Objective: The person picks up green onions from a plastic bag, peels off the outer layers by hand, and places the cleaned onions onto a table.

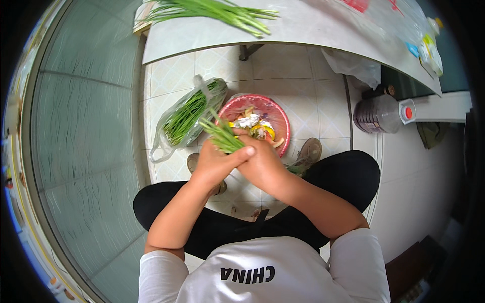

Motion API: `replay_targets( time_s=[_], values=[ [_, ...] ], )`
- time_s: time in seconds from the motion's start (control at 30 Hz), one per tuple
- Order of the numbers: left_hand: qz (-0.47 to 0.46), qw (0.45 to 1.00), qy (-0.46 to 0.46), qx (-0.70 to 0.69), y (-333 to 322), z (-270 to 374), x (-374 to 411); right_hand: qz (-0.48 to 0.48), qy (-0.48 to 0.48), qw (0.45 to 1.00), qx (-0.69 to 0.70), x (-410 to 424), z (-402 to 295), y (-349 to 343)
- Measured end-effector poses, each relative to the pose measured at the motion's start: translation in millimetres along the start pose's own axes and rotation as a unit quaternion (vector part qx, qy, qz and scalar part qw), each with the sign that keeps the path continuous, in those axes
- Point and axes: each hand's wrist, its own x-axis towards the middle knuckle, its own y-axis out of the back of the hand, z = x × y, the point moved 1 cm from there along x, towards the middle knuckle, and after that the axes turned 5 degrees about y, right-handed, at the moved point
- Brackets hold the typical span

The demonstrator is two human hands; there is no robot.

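My left hand (214,163) is closed around a bunch of thin green stalks (224,136), probably chives, its thumb lying over my right hand. My right hand (261,159) also grips the bunch, its fingertips mostly hidden. Cut ends point up and left; some green tips show beyond my right wrist. Just past my hands stands a red waste bin (288,125) with a clear liner, holding peelings and crumpled white scraps. To its left a clear plastic bag (156,146) on the floor holds more green stalks.
A light table (303,28) spans the top, bearing loose green stalks (227,15), plastic bags (394,19) and a carton (431,57). At right is a large plastic jug (375,113) with a red cap. A frosted glass panel (87,125) stands left. Shoes (310,151) flank the bin.
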Motion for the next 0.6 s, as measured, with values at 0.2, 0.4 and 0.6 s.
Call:
replay_targets(
  time_s=[0.2,0.4,0.6],
  values=[
    [0.086,0.992,0.062,-0.069,2,4,-3,-0.157,-0.107,0.976,0.104,1,-8,18],
    [0.109,0.987,0.099,-0.056,34,-2,-2,0.230,-0.126,0.947,0.188,25,76,108],
    [0.059,0.991,0.090,-0.081,28,7,8,0.292,-0.316,0.883,-0.189,-2,288,99]
  ],
)
